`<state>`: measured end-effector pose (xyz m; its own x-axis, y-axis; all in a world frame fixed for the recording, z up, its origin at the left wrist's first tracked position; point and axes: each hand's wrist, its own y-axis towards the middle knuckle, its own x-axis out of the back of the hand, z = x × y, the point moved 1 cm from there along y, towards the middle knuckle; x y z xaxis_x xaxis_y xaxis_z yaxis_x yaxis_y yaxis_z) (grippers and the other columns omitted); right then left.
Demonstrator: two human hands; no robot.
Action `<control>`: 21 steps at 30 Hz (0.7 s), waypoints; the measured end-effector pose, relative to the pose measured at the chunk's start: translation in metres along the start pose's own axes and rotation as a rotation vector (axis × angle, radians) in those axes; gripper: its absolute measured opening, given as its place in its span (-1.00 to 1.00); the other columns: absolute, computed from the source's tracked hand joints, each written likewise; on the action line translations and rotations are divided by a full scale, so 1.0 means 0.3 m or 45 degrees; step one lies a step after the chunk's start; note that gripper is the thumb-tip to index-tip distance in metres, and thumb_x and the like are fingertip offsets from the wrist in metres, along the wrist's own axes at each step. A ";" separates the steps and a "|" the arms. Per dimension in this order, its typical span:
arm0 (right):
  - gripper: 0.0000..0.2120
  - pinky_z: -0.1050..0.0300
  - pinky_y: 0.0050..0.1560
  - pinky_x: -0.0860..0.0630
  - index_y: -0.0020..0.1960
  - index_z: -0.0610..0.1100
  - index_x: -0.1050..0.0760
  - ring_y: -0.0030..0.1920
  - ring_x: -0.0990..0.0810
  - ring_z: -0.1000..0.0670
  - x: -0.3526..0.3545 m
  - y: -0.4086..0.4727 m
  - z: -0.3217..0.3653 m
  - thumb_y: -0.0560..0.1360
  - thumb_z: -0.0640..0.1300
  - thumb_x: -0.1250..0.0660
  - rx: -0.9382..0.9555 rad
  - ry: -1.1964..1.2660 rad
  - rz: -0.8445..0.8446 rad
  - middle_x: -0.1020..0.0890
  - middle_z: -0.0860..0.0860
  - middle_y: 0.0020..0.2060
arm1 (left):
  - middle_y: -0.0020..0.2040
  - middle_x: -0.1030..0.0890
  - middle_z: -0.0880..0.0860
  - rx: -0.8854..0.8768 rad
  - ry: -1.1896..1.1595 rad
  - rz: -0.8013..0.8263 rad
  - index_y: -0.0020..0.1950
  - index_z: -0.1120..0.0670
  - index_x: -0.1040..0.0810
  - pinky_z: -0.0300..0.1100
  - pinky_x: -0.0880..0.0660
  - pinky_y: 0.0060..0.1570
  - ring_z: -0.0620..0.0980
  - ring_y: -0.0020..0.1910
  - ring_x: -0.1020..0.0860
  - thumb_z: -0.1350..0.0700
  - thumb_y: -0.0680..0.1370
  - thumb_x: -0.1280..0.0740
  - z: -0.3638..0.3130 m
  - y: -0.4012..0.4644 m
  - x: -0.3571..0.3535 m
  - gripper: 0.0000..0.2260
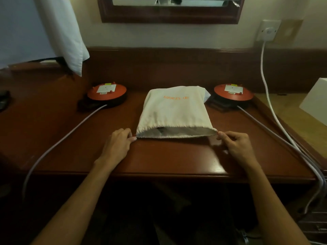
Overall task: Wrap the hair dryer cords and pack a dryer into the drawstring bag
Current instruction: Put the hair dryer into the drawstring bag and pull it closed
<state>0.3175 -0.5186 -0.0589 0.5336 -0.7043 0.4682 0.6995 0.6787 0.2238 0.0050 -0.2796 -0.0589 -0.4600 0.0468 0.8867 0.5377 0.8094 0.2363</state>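
The dark wooden desk fills the middle of the frame. At its centre lies the cream drawstring bag, mouth open toward the near edge, something dark showing inside. The left hand pinches the mouth's left corner; the right hand pinches its right corner. Two round orange discs flank the bag, each trailing a grey cord.

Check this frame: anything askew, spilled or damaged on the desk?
Nothing spilled or damaged. The drawstring bag lies flat and square on the desk, mouth still open toward the person, something dark inside. The left hand and right hand pinch its two mouth corners. Only oddity: its orange print reads upside down from here.
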 end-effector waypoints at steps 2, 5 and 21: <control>-0.80 0.07 -0.26 -0.56 -0.09 -0.14 -0.72 -0.27 -0.63 -0.08 -0.002 0.007 -0.014 0.60 -0.08 -0.37 -0.011 -0.055 -0.033 -0.69 -0.09 -0.26 | -0.19 -0.50 0.00 0.018 -0.064 -0.019 -0.16 0.05 -0.49 -0.08 -0.35 -0.17 0.09 -0.12 -0.54 0.05 0.61 -0.39 0.030 0.001 0.011 -0.81; -0.72 0.01 -0.11 -0.46 -0.09 -0.25 -0.69 -0.12 -0.61 -0.21 0.001 0.016 -0.047 0.62 -0.08 -0.33 -0.082 -0.306 -0.315 -0.69 -0.22 -0.14 | -0.15 -0.54 0.02 0.085 0.045 -0.011 -0.15 0.04 -0.50 -0.05 -0.40 -0.18 0.07 -0.14 -0.53 0.02 0.63 -0.35 0.077 0.002 0.039 -0.81; -0.61 -0.13 0.29 -0.29 0.38 -0.10 -0.48 0.31 -0.43 -0.19 -0.211 -0.001 0.149 0.60 0.02 -0.33 0.191 -0.825 -0.135 -0.58 -0.11 0.24 | 0.32 -0.52 0.07 -0.066 -0.030 0.129 0.44 0.00 -0.43 0.10 -0.37 0.34 0.11 0.35 -0.42 -0.15 0.61 -0.34 -0.128 0.032 0.024 -0.55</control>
<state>0.2623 -0.4648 -0.0502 0.0394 -0.5334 0.8450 0.6337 0.6671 0.3915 0.0339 -0.2939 -0.0349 -0.4175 0.1411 0.8977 0.6178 0.7685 0.1665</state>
